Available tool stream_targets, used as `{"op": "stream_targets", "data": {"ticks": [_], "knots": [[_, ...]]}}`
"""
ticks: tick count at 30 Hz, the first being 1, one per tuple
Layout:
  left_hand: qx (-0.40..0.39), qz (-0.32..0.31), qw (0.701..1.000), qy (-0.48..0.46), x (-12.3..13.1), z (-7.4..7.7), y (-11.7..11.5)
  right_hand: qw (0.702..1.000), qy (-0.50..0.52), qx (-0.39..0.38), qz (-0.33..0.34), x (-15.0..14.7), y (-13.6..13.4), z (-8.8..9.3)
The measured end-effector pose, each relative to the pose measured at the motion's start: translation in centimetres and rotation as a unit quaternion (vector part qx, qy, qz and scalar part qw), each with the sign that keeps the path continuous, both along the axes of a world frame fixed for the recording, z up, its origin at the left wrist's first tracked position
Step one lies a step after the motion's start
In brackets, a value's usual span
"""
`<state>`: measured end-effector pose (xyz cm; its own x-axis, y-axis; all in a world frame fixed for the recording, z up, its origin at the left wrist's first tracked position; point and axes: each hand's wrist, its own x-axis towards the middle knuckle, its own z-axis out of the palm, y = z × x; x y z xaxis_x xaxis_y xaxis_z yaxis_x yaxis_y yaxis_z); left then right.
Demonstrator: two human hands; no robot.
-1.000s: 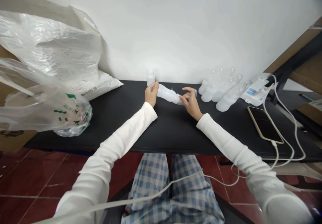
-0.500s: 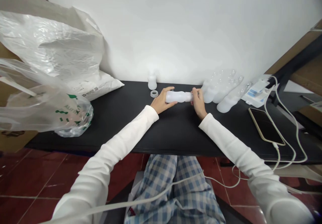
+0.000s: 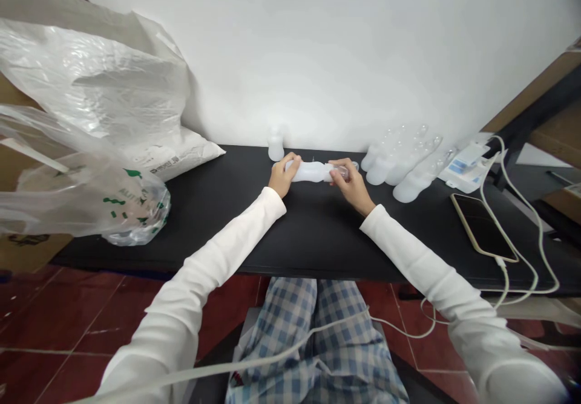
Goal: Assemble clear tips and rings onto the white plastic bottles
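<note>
A translucent white plastic bottle (image 3: 313, 172) lies sideways over the black table (image 3: 308, 228), held between both hands. My left hand (image 3: 282, 177) is closed round its base end. My right hand (image 3: 348, 183) pinches the neck end, where a clear cap shows between the fingers. A small white bottle part (image 3: 275, 147) stands upright against the wall just behind my left hand.
Several capped white bottles (image 3: 402, 162) lie in a row at the right. A phone (image 3: 483, 227) with a white cable and a white box (image 3: 467, 163) sit further right. Large plastic bags (image 3: 86, 120) fill the left side.
My left hand has closed its fingers round the bottle's base. The bottle has shifted slightly left and covers the small ring that lay on the table. My right hand now grips the neck from below.
</note>
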<state>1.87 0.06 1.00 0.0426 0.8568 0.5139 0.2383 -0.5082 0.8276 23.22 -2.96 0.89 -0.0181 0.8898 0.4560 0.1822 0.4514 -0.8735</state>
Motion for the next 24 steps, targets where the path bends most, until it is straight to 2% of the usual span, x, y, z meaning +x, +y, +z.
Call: {"op": "stream_targets", "data": {"ticks": [3,7,10,13,17,20,24], "knots": [[-0.058,-0.009,0.995,-0.076,-0.4,-0.1,0.8,0.993,-0.091,0.078,0.016,0.5,0.0,0.2],[-0.154,-0.035,0.979,-0.127,-0.6,-0.3,1.7,0.956,-0.235,0.165,0.066,1.4,0.2,0.6],[-0.209,-0.054,0.965,-0.149,-0.8,-0.5,2.5,0.937,-0.292,0.176,0.077,2.4,0.2,1.0],[-0.249,-0.011,0.948,-0.2,-2.0,-0.6,3.5,0.939,-0.296,0.173,0.039,3.7,0.1,1.1],[-0.168,0.116,0.927,-0.314,-4.1,-0.4,4.6,0.932,-0.271,0.219,-0.098,4.6,0.8,0.4],[-0.117,0.147,0.91,-0.371,-4.6,-0.9,5.4,0.915,-0.3,0.249,-0.106,3.9,1.3,-0.4],[-0.134,0.164,0.912,-0.351,-4.6,-2.5,6.3,0.881,-0.377,0.269,-0.1,2.3,1.2,-1.1]]}}
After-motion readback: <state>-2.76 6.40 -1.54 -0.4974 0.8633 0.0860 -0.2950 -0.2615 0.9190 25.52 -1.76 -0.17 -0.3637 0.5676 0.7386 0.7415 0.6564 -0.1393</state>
